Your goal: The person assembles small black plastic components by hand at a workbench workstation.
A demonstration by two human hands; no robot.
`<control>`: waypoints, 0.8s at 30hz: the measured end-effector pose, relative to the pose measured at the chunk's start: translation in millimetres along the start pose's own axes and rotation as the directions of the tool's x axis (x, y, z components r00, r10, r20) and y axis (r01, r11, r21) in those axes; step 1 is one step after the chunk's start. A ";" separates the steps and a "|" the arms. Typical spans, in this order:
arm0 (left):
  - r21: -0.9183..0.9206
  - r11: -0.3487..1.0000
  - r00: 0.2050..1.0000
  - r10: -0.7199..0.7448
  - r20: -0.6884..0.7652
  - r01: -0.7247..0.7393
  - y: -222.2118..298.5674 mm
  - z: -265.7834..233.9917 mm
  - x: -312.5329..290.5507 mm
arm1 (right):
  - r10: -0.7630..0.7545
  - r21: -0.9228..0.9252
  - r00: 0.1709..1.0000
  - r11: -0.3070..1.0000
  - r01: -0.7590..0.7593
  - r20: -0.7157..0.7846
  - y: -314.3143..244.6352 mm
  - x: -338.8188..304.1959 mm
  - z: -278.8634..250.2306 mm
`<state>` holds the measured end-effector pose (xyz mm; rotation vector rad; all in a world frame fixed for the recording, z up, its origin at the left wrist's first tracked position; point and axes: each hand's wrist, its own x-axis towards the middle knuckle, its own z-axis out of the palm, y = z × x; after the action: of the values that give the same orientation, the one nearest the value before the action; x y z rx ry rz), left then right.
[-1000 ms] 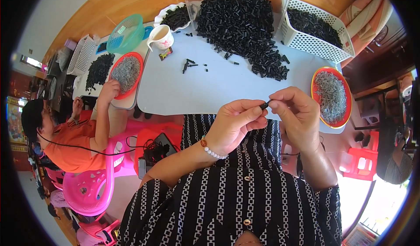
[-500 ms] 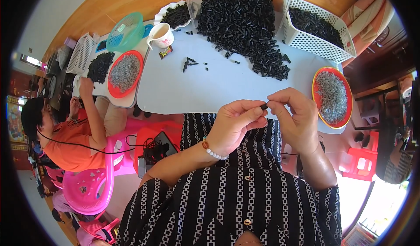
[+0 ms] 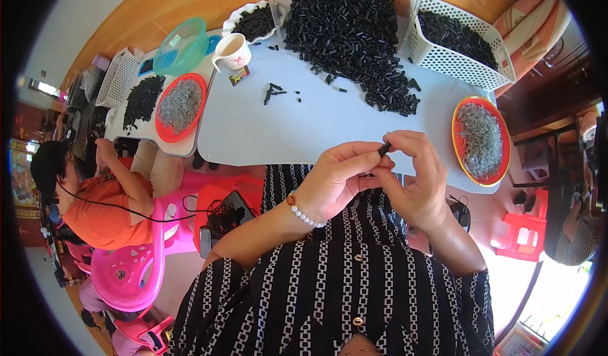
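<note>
Over the near edge of the table, my two hands meet around a small black tube-like piece (image 3: 384, 148). My left hand (image 3: 332, 182) pinches it between thumb and forefinger, and a beaded bracelet circles that wrist. My right hand (image 3: 419, 188) has curled fingers at the piece's upper end, its thumb lower down by the left fingertips. Beyond them a large heap of similar black pieces (image 3: 345, 33) covers the back of the table (image 3: 253, 134). A few longer black pieces (image 3: 272, 94) lie apart to the left.
On the right are a red dish (image 3: 455, 134) of small clear-grey parts and a white perforated basket (image 3: 443, 55) of black pieces. A mug (image 3: 232, 53) and a scalloped bowl (image 3: 229, 24) stand at back left. A co-worker in orange (image 3: 104, 210) sits left, beside another red dish (image 3: 201, 112).
The black piece has tilted more upright between my fingers. My right hand has shifted slightly left and its thumb has dropped lower. The co-worker's raised hand has drawn back from their black pieces.
</note>
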<state>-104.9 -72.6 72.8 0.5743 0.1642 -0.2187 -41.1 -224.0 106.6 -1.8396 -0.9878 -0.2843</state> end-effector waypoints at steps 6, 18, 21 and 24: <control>0.005 0.998 0.998 -0.054 -0.025 0.055 1.1 -0.6 1.3 | -0.046 -0.031 0.999 0.998 0.046 0.008 10.5 -6.5 -0.6; -0.133 0.976 0.983 -0.159 0.094 0.171 -0.8 -9.3 4.7 | -0.141 -0.130 0.985 0.980 0.154 0.103 9.7 -3.1 -2.0; -0.109 0.985 0.986 -0.123 0.110 0.135 -1.9 -14.3 4.6 | -0.143 -0.117 0.982 0.980 0.158 0.127 9.9 -2.6 -3.7; -0.029 0.991 0.987 -0.125 0.101 0.128 -0.7 -18.3 5.5 | -0.130 -0.109 0.976 0.983 0.150 0.173 11.8 -1.8 -4.5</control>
<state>-101.5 -63.9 56.2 0.5171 0.1080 -0.3661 -32.6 -230.8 100.0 -1.9303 -1.2417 -0.2857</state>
